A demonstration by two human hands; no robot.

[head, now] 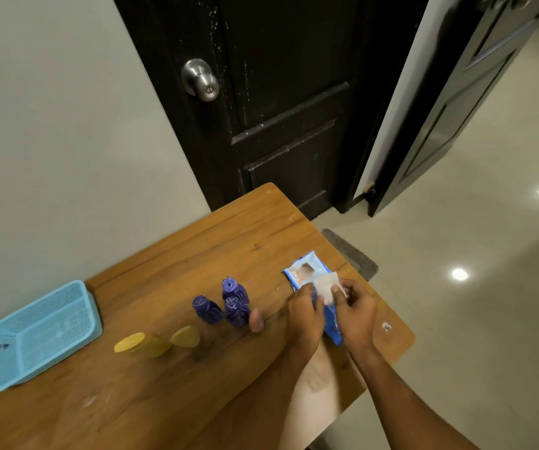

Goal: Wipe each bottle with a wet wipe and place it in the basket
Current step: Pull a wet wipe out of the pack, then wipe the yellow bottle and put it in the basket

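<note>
Both hands' fingers [338, 292] pinch a wet wipe [325, 285], hiding much of the blue pack [303, 271].

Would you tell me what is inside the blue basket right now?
The blue basket shows only its bare perforated floor; no bottle lies inside. The near wall hides a small strip of the floor.

My left hand [305, 315] holds the wipe pack [313, 287] on the table [196, 254] — my right hand [355, 311] pinches a wet wipe [325, 285]. Three blue bottles [229, 303] upright; basket [42, 334] far left.

Dim warm light, floor [488, 254] glare spots, wide-angle edge bending
</note>
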